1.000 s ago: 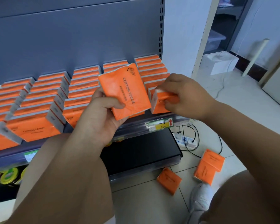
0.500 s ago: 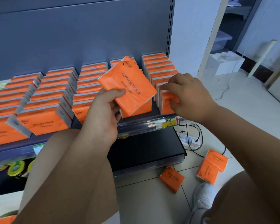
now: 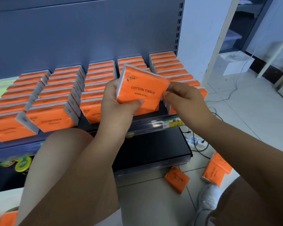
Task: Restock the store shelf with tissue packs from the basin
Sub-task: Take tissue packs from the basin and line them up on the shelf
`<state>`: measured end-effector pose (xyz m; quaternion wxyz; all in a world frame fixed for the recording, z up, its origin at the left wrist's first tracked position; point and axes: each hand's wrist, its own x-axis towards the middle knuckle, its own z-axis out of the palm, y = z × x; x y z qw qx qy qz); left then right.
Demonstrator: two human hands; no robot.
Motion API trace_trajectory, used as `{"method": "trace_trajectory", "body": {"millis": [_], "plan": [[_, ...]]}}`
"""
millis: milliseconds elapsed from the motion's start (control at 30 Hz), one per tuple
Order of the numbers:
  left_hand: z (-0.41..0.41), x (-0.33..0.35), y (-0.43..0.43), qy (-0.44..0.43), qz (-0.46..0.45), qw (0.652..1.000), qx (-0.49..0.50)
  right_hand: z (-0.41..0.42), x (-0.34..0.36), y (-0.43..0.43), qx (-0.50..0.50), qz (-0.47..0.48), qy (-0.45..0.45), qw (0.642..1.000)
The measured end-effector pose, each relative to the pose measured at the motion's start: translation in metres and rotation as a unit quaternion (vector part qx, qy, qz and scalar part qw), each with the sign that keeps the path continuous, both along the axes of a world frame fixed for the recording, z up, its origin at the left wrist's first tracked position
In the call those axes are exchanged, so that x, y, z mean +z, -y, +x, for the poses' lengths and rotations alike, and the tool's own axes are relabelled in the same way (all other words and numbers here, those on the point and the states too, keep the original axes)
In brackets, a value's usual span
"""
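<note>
An orange tissue pack (image 3: 142,88) marked COTTON TISSUE is held upright in front of the fourth row of the grey shelf (image 3: 137,124). My left hand (image 3: 119,110) grips its left edge and bottom, thumb across the front. My right hand (image 3: 185,101) pinches its right edge with fingertips. Several rows of matching orange packs (image 3: 55,98) stand on the shelf, the rightmost row (image 3: 170,66) partly hidden behind my right hand. At the bottom left corner another orange pack (image 3: 8,219) peeks in; the basin itself is hard to make out.
Three orange packs lie on the tiled floor, one (image 3: 176,178) near the black bottom shelf (image 3: 153,150) and two (image 3: 216,170) by my white shoe (image 3: 207,199). A power strip with cables (image 3: 196,142) lies right of the shelf. A white box (image 3: 234,62) stands farther back.
My right hand left the front pack of the rightmost row and came over to pinch the held pack's right edge. The left hand turned that pack more upright.
</note>
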<state>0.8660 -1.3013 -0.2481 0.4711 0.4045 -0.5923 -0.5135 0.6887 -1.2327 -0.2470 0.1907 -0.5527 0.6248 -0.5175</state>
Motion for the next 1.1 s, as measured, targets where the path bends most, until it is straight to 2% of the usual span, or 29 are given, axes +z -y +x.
{"method": "trace_trajectory", "body": {"millis": [100,167,300,367,467,600,667,1100], "plan": [[0.001,-0.007,0.002,0.073,-0.072,0.995,0.018,0.003,0.002,0.000,-0.017,0.009,0.030,0.999],[0.002,-0.013,0.004,0.135,-0.090,0.986,0.023,0.004,0.002,0.001,-0.037,0.014,0.016,0.999],[0.003,-0.021,0.001,0.310,-0.142,0.937,0.070,0.006,-0.002,0.002,-0.084,0.040,-0.018,0.996],[0.001,-0.023,-0.001,0.337,-0.162,0.925,0.075,0.009,-0.004,0.001,-0.089,0.051,-0.046,0.994],[-0.002,-0.029,0.003,0.321,-0.137,0.936,0.048,0.014,-0.007,0.000,-0.093,0.074,-0.080,0.990],[-0.004,-0.029,-0.002,0.204,-0.040,0.978,0.032,0.021,-0.006,-0.003,-0.096,0.080,-0.090,0.988],[-0.005,-0.025,-0.006,0.155,0.010,0.987,0.043,0.024,-0.006,-0.005,-0.094,0.081,-0.089,0.988],[-0.007,-0.014,-0.015,0.166,0.054,0.984,0.018,0.031,-0.016,-0.002,-0.043,0.159,-0.046,0.985]]}}
